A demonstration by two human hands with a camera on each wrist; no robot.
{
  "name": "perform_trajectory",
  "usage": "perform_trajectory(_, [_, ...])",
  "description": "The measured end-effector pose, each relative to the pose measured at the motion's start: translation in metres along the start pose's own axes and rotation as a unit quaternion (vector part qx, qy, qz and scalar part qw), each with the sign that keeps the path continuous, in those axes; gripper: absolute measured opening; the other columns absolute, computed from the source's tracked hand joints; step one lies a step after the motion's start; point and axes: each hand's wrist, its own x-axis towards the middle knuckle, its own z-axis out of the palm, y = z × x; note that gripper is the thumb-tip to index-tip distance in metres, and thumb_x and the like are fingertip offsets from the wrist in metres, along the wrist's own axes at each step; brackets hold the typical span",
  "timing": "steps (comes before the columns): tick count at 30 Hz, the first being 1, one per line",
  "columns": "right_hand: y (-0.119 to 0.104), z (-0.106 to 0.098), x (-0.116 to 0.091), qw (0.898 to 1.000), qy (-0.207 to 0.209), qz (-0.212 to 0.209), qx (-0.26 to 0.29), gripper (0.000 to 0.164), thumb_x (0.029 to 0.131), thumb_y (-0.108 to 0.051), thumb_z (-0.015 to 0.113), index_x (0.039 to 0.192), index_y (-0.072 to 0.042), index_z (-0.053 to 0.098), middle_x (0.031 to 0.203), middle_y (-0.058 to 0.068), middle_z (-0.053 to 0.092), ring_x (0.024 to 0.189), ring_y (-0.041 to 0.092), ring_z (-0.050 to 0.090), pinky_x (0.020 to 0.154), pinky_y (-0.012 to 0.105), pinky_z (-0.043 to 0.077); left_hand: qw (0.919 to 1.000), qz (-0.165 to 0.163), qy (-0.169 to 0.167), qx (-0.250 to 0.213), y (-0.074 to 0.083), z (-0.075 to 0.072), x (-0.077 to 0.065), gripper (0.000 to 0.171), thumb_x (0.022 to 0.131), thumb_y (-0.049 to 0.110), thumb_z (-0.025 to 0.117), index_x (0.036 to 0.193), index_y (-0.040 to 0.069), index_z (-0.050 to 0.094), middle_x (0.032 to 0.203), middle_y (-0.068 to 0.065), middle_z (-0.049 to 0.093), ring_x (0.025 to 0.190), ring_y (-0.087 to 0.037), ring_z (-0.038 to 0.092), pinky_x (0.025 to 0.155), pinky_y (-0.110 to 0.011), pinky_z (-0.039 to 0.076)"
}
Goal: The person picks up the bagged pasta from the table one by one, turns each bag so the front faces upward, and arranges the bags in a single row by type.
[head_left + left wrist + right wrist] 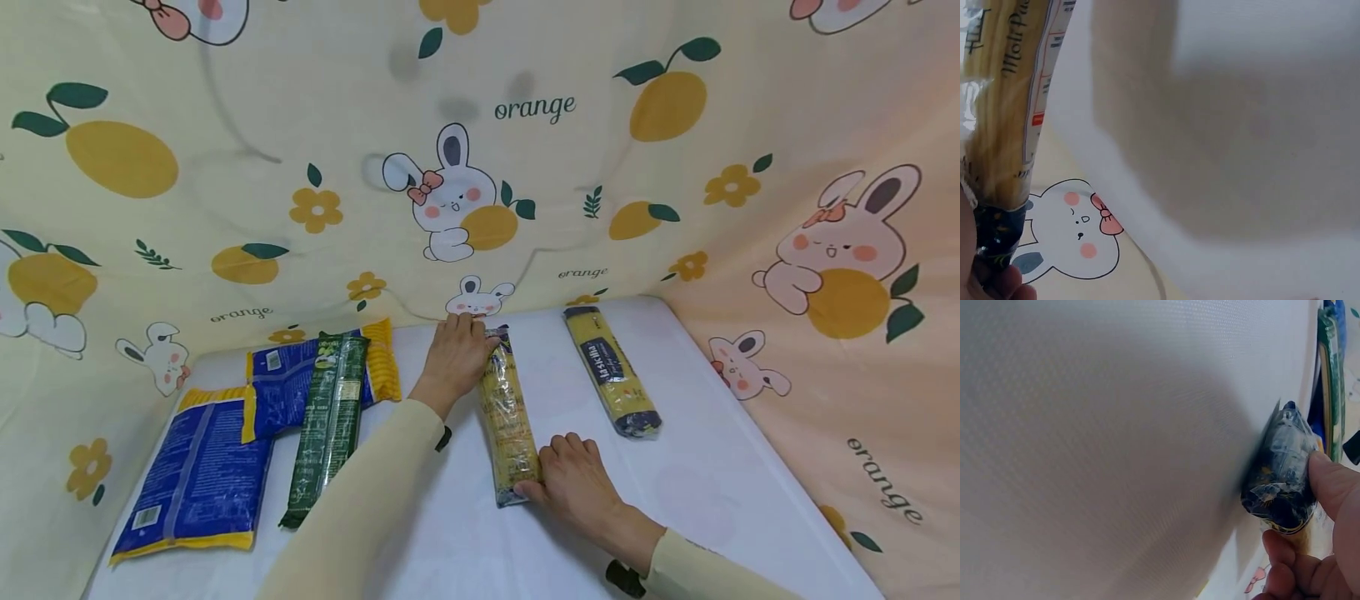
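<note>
A clear packet of spaghetti (510, 408) with dark blue ends lies lengthwise on the white table, between both hands. My left hand (457, 358) grips its far end; in the left wrist view, fingertips (1013, 284) curl around the dark wrapper end beside the visible pasta. At the near end, my right hand (581, 487) pinches the packet from the right side. The right wrist view shows the thumb (1329, 481) against the crumpled dark end (1279, 475), with the fingers on its other side. Part of the far end is hidden behind the left hand.
To the right lies another spaghetti packet (611, 371) with a dark label. On the left are two blue-and-yellow bags (202, 475), the farther one partly under a long green packet (326, 433). A patterned cloth (337, 108) rises behind the white table (720, 500).
</note>
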Motion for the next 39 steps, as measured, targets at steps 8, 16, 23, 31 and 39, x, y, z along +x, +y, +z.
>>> perform_trajectory(8, [0.002,-0.002,0.006,1.0,-0.003,0.015,0.019,0.049,0.093,-0.056,0.075,0.076,-0.012,0.058,0.074,0.0,0.047,0.076,0.021,0.044,0.075,0.041,0.038,0.9927,0.001,-0.116,-0.034,0.001,-0.001,-0.01,0.039,0.112,0.026,0.053,0.141,0.0,0.058,0.136,-0.018,0.06,0.126,-0.035,0.056,0.106,-0.049,0.051])
perform_trajectory(16, [0.0,-0.004,0.012,0.999,0.047,0.0,-0.024,0.049,0.089,-0.056,0.078,0.079,-0.012,0.06,0.08,0.003,0.056,0.079,0.024,0.054,0.079,0.045,0.046,0.9763,-0.011,-0.207,-0.064,0.007,-0.002,-0.036,0.037,0.114,0.029,0.048,0.14,0.007,0.063,0.145,-0.013,0.06,0.141,-0.032,0.051,0.115,-0.049,0.046])
perform_trajectory(23, [-0.017,0.007,0.017,0.997,0.038,-0.057,-0.025,0.068,0.1,-0.048,0.069,0.142,0.004,0.058,0.152,0.021,0.056,0.144,0.038,0.052,0.117,0.062,0.038,0.9573,0.018,-0.269,-0.105,0.02,-0.009,-0.067,0.055,0.114,0.035,0.045,0.16,0.005,0.043,0.167,-0.015,0.04,0.156,-0.031,0.038,0.124,-0.046,0.036])
perform_trajectory(31, [-0.024,0.017,0.018,0.997,-0.064,-0.047,-0.012,0.075,0.107,-0.049,0.056,0.159,0.003,0.041,0.168,0.02,0.037,0.157,0.035,0.034,0.125,0.061,0.027,0.946,0.04,-0.303,-0.107,0.029,-0.001,-0.088,0.066,0.115,0.044,0.034,0.167,0.003,0.025,0.175,-0.014,0.023,0.162,-0.027,0.025,0.128,-0.046,0.03])
perform_trajectory(39, [-0.005,0.016,0.021,0.998,-0.052,-0.043,0.005,0.072,0.107,-0.042,0.056,0.158,0.005,0.04,0.168,0.022,0.036,0.157,0.039,0.033,0.125,0.065,0.023,0.9464,0.041,-0.3,-0.113,0.04,0.005,-0.074,0.066,0.116,0.044,0.031,0.167,0.003,0.024,0.176,-0.014,0.018,0.163,-0.025,0.021,0.129,-0.044,0.028])
